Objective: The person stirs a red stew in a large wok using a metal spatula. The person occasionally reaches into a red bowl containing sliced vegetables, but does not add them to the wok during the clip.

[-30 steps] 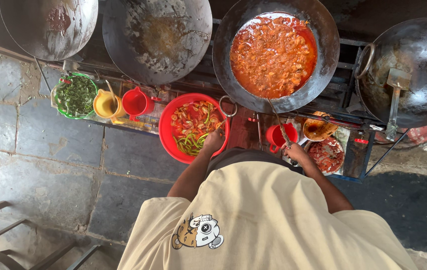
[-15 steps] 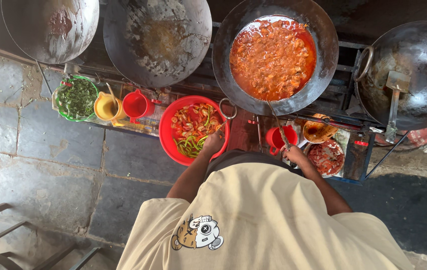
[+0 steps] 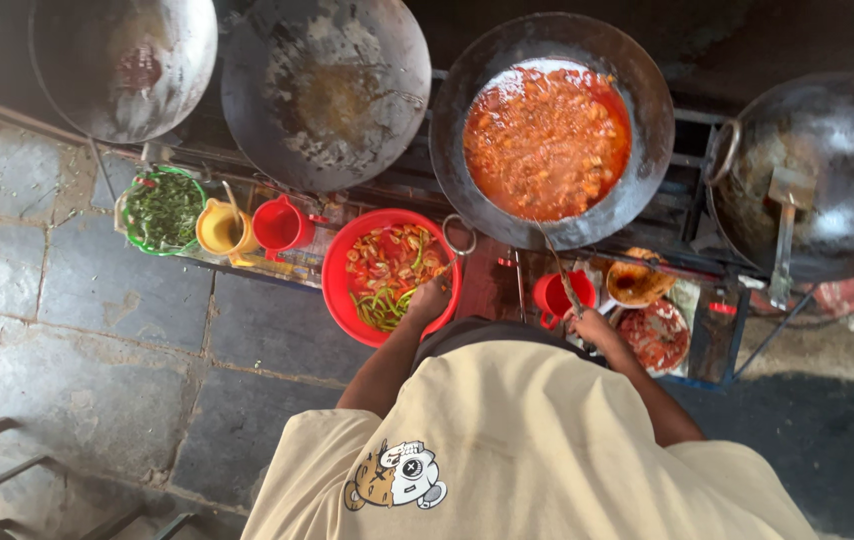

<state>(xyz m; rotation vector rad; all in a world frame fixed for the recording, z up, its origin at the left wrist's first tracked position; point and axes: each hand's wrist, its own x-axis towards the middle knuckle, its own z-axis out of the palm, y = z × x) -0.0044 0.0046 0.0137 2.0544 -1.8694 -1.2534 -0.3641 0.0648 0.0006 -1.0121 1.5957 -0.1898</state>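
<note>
- Overhead, four woks sit in a row along the stove: a grey one at far left [image 3: 122, 60], a greasy one [image 3: 325, 90] beside it, a third [image 3: 552, 130] filled with orange-red sauce, and a dark one at far right [image 3: 817, 170] with a flat spatula [image 3: 785, 235] lying in it.
- Below them, one person in a cream shirt [image 3: 527, 440] stands at the counter, both arms reaching forward and bent at the elbow.
- One red basin [image 3: 347, 300] rests on the counter in front of the greasy wok, holding chopped vegetables, red and green.
- One green basket of leafy greens [image 3: 162, 210] stands at the left end of the counter.
- Three small jugs show: a yellow one [image 3: 222, 228] just beside the basket, a red one [image 3: 280, 225] next to it, and another red one [image 3: 552, 295] under the sauce wok.
- Two small dishes lie to the right of that jug, one with orange paste [image 3: 637, 282] and one with red bits [image 3: 655, 335].
- Left hand [image 3: 429, 300] rests on the near rim of the red basin, fingers curled down into the vegetables; what it grips, I cannot tell.
- Right hand [image 3: 592, 325] is closed around a thin metal handle [image 3: 557, 275] that slants up past the red jug toward the sauce wok.
</note>
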